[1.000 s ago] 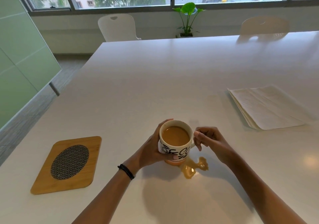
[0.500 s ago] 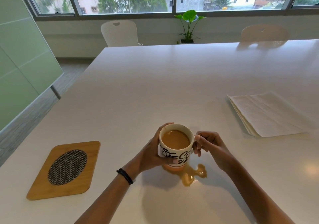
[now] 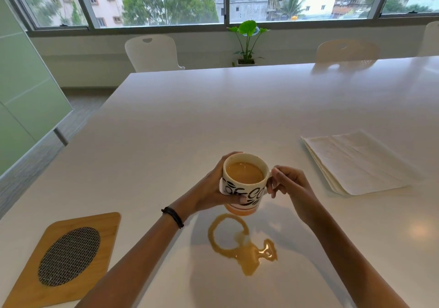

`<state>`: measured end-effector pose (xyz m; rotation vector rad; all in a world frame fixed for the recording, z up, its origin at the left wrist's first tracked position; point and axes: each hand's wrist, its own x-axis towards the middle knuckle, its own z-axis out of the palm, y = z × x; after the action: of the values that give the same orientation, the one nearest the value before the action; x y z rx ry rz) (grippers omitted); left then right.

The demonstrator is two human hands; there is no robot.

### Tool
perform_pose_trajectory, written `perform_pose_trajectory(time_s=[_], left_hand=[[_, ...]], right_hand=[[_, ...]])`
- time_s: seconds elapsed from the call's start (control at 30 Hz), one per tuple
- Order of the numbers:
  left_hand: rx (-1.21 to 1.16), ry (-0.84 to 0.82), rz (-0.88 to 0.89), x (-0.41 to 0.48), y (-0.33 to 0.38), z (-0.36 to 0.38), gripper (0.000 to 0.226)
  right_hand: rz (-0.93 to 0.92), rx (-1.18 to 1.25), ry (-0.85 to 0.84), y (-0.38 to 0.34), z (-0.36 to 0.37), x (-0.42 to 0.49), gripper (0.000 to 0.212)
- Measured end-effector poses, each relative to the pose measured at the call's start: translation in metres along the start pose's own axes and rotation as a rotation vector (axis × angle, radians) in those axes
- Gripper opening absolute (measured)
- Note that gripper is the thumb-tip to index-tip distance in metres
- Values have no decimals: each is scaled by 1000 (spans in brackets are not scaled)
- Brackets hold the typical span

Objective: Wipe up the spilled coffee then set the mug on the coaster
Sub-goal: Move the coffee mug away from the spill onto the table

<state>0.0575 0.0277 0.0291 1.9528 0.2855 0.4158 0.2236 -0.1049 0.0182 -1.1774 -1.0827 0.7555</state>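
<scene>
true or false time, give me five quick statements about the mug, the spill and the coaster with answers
1. Both hands hold the mug: the left hand wraps its body, the right hand grips the handle. True.
2. The mug stands on the coaster. False: the coaster lies bare at the left, and the mug is held above the table.
3. The coffee spill is wiped up. False: a ring and a puddle lie on the table.
4. The paper napkins lie right of the mug, touched by neither hand. True.
5. The mug is empty. False: it holds coffee.
</scene>
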Motion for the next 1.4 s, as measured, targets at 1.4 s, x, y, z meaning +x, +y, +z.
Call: perform_pose_trajectory(time_s=[1.4], left_hand=[[-21,-117,29,207,-64,-16,79]], right_hand=[[203,-111,367,38,-101,140,34]])
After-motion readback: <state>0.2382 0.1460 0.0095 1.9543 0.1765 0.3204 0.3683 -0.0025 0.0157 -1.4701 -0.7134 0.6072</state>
